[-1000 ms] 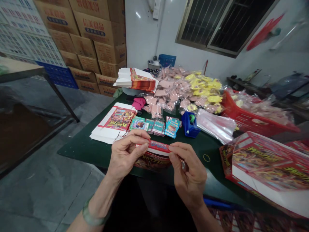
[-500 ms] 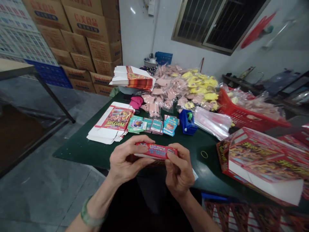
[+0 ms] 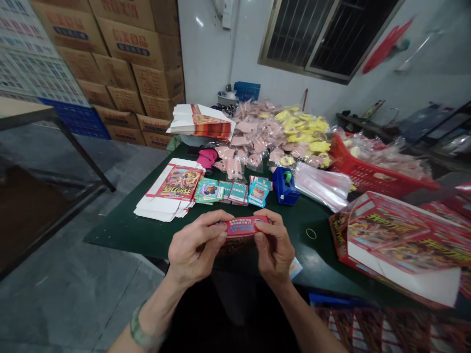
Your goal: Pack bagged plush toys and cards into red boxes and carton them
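Head view. Held up over the near edge of the green worktop [image 3: 117, 230], a small red card box [image 3: 243, 226], gripped by both hands in the middle of the view. On the left, the left hand [image 3: 195, 247], bent round one end of the box, with a jade bangle [image 3: 143, 333] on the wrist. On the right, the right hand [image 3: 274, 247], pressed on the other end. The fingers [image 3: 221, 221] of both hands closed on the card, not spread wide, pinching it from top and bottom. Lower part of the box partly hidden by the hands, so no clear look at whether it was shut all the way.

Made up so far, as far as could be seen: that one small box, plus a big red printed box [image 3: 397, 240], tilted at the right side of the worktop. Not made up: flat printed box blanks [image 3: 169, 191] in a low pile on the left, and a taller stack of blanks [image 3: 200, 122] at the back. Heaped behind them, many bagged pink toys [image 3: 235, 166] and bagged yellow toys [image 3: 298, 125], none seen in a box. Spread out close by, small printed cards [image 3: 235, 192], a blue tape dispenser [image 3: 285, 186], and loose clear plastic bags [image 3: 322, 186]. Off to the far right, a red plastic basket [image 3: 371, 179] of more bagged toys.
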{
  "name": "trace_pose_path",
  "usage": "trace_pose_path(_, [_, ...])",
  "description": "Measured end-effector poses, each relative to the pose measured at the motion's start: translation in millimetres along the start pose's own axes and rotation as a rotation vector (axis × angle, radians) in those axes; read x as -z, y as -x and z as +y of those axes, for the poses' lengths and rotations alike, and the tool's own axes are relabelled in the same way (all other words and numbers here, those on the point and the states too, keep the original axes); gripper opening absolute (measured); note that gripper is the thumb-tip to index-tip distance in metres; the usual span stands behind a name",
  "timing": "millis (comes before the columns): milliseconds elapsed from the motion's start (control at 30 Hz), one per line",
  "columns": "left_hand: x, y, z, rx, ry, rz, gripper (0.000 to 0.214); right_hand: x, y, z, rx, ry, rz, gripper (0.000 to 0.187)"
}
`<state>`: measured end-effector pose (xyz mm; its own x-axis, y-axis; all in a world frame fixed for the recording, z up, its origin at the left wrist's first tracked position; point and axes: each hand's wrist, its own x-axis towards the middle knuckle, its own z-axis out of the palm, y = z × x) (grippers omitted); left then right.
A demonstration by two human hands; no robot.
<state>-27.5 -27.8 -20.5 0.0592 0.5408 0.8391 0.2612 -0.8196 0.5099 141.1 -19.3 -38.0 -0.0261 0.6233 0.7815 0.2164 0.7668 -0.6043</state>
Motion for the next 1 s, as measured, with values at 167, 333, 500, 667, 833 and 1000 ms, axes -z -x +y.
trace_pose_path(167, [-7.8, 9.5, -8.9, -0.122, 0.015, 0.056, 0.022, -18.0, 5.7, -3.7, 0.001, -0.026, 0.115, 0.022])
trace_pose_path(333, [-17.6, 13.3, -12.7, 0.049, 0.034, 0.133, 0.042, -16.7, 2.7, -6.3, -0.087, -0.061, 0.057, 0.021])
trace_pose_path(500, [-21.8, 11.1, -8.9, 0.069, -0.129, 0.241, 0.040, 41.6, -28.2, 37.2, -0.390, 0.065, 0.168, 0.032])
trace_pose_path(667, [-25.4, 8.3, -8.2, 0.004, -0.349, 0.247, 0.040, 111.2, -75.0, 115.5, -0.759, 0.481, 0.306, 0.023])
trace_pose_path(833, [-25.1, 8.0, -10.7, 0.034, -0.391, 0.203, 0.034, 126.2, -106.8, 148.6, -1.065, 0.498, 0.093, 0.021])
trace_pose_path(1000, [-25.9, 10.4, -13.2, 0.006, -0.391, 0.214, 0.039, 118.2, -120.6, 150.9, -1.258, 0.429, 0.103, 0.027])
